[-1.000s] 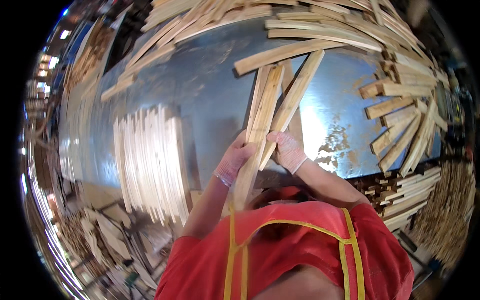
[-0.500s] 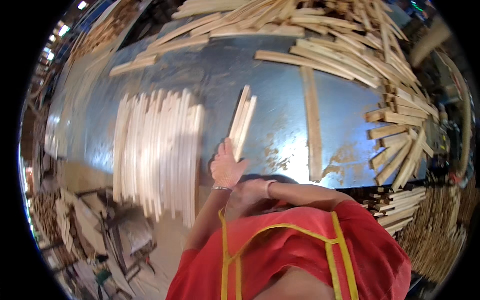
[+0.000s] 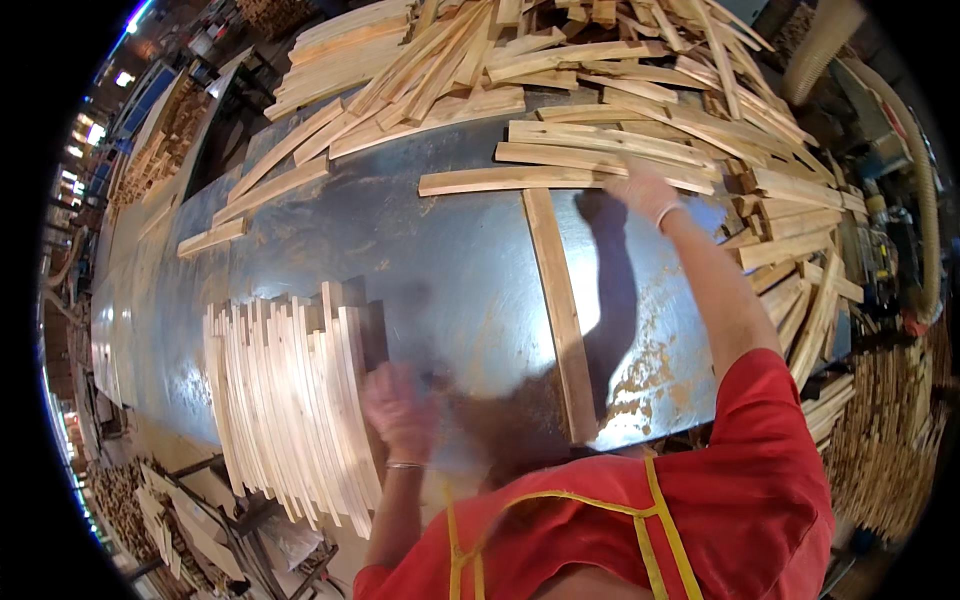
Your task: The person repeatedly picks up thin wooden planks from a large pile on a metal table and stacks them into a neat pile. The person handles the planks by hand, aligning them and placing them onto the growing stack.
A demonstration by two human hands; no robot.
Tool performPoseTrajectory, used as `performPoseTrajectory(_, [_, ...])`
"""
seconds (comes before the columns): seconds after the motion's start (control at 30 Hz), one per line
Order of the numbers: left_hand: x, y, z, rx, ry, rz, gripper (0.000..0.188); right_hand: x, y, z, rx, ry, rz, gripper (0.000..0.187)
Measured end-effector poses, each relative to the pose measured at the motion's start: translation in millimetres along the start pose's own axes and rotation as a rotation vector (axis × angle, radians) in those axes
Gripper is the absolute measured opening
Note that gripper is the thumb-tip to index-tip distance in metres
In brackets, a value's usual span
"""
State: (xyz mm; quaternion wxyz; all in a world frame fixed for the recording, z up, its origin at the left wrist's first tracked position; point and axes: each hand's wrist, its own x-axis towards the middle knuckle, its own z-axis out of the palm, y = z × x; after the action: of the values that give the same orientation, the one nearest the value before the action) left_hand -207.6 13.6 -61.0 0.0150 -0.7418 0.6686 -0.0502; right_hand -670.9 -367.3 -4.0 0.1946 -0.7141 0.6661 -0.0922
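My left hand [image 3: 402,412] is beside the right edge of a row of pale wooden strips [image 3: 285,400], packed side by side on the metal table. Its fingers are blurred, and I cannot make out whether it touches the row. My right arm reaches far forward and right. There my right hand [image 3: 645,192] is over the loose wooden strips [image 3: 600,155], its blurred fingers at the nearest ones. Whether they grip one is unclear. A single wooden strip [image 3: 558,315] lies lengthwise between my hands, its far end meeting a crosswise strip [image 3: 480,181].
A jumbled heap of strips [image 3: 590,70] covers the far side of the metal table [image 3: 450,265] and bends round to the right. More stacked wood [image 3: 890,450] stands below at the right. A ribbed hose [image 3: 820,50] hangs at the far right.
My hands have moved apart: the right from near my body out to the far strips, the left over to the row. The short strips by my left hand are gone from mid-table. The view has shifted.
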Motion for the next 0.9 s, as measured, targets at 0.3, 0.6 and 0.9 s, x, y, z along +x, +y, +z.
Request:
performPoseTrajectory(0.3, [46.3, 250.7, -17.6, -0.474, -0.158, 0.496, 0.063, 117.3, 33.9, -8.0, -0.398, 0.0, 0.005, 0.082])
performPoseTrajectory(0.6, [8.4, 109.1, 4.1, -0.574, -0.128, -0.229, 0.082, -31.3, 29.9, 25.2, -0.244, -0.114, -0.084, 0.075])
performPoseTrajectory(0.9, [-41.3, 42.9, -67.7, -2.289, -0.936, -0.665, 0.045, -82.3, -16.5, 21.2, -0.524, -0.249, -0.109, 0.077])
